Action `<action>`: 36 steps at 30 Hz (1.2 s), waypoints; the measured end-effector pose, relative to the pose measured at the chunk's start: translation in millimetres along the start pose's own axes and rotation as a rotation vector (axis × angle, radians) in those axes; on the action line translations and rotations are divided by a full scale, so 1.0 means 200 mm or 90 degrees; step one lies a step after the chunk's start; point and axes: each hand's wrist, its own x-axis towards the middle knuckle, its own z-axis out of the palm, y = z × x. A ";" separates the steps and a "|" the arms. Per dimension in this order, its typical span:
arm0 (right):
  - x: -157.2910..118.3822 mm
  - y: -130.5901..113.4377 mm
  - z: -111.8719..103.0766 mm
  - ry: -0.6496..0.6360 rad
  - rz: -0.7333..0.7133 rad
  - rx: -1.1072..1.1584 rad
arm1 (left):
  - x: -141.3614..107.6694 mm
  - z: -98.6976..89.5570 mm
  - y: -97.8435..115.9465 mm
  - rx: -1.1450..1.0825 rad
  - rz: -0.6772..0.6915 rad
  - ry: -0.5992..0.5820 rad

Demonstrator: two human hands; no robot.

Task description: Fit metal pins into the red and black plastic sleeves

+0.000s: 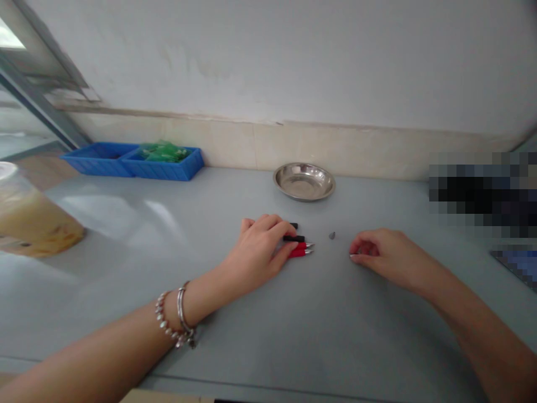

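Note:
My left hand (268, 246) rests over several pens at the middle of the table, its fingers curled on them. Red pens (298, 253) with silver tips poke out to the right, beside black pens or caps (294, 238). My right hand (371, 252) is pinched to the right of them, low over the table. A small pale or metallic piece (352, 256) shows at its fingertips. Between the two hands a small grey piece (331, 235) lies on the table.
A round metal dish (304, 182) stands near the wall. Blue trays (163, 168), one with green packets (161, 151), sit at the back left. A clear drink container (37, 224) is at the far left. A dark flat device (518, 266) lies at the right edge.

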 end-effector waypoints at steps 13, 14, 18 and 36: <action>-0.03 -0.04 0.04 0.046 -0.010 -0.109 | 0.03 0.01 -0.10 0.062 -0.086 -0.045; -0.03 -0.04 0.04 0.054 -0.007 -0.095 | 0.03 0.01 -0.10 0.061 -0.085 -0.043; -0.02 -0.05 0.03 0.082 0.008 0.025 | 0.03 0.01 -0.10 0.059 -0.088 -0.017; -0.01 -0.13 0.04 0.096 -0.046 0.615 | -0.02 0.00 0.04 -0.096 -0.017 0.081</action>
